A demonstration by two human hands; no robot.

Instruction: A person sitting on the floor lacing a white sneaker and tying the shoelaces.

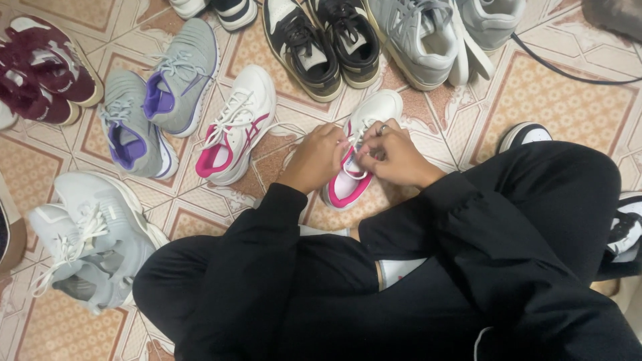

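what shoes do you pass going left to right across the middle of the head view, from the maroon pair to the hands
maroon pair → grey and purple pair → loose white and pink sneaker → left hand → white and pink sneaker being laced → right hand

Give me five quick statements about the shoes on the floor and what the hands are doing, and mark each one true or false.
1. Both hands, the left hand and the right hand, are at the laces of a white and pink shoe. True.
2. Its matching shoe lies to the left on the tiled floor, untouched. True.
3. The grey pair with purple lining is stacked on the person's lap. False: it sits on the floor, to the left of the pink pair.
4. The person wears black sleeves. True.
5. The dark red shoes lie at the far right. False: they lie at the far left.
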